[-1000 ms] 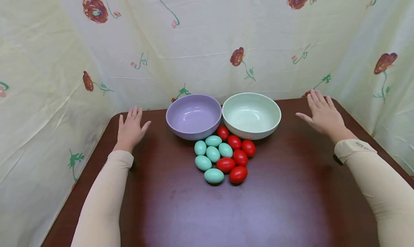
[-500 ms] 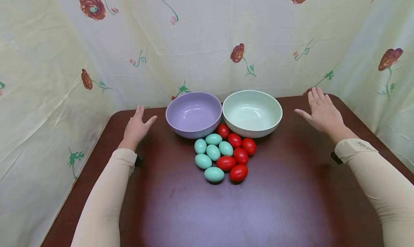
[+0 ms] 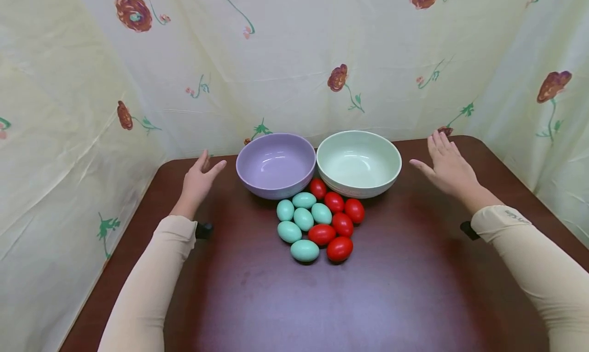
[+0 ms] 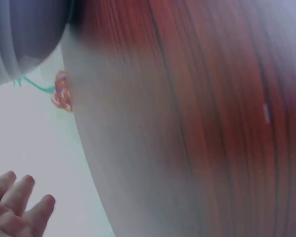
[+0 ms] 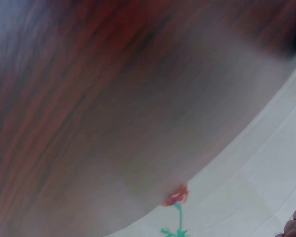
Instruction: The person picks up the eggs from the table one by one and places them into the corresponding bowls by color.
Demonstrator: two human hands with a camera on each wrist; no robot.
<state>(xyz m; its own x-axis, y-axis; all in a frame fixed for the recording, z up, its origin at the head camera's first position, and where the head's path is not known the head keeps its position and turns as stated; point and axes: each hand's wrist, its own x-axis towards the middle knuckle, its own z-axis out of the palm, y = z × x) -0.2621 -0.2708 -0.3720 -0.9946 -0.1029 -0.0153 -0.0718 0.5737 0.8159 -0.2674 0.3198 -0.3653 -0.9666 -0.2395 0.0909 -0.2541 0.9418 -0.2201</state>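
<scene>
My left hand (image 3: 197,184) is held left of the purple bowl (image 3: 276,187), thumb spread from the fingers, holding nothing. To the right of the pale green bowl (image 3: 359,189) is my right hand (image 3: 448,169), its fingers extended and also holding nothing. The two bowls stand side by side at the table's back, with no contents visible. In front of them lies a cluster of eggs: several turquoise eggs (image 3: 303,219) on the left and several red eggs (image 3: 342,224) on the right. In the left wrist view, fingertips (image 4: 42,210) show at the lower left, near the purple bowl's side (image 4: 32,37).
A dark brown wooden table (image 3: 340,306) spreads under everything. Floral-patterned cloth (image 3: 285,60) hangs behind the table and along its sides. A dark band (image 3: 470,231) shows at the right wrist, another dark band (image 3: 204,231) at the left.
My left hand has turned and shifted right toward the purple bowl. My right hand has moved a little left, toward the pale green bowl. Bowls and eggs stay in place.
</scene>
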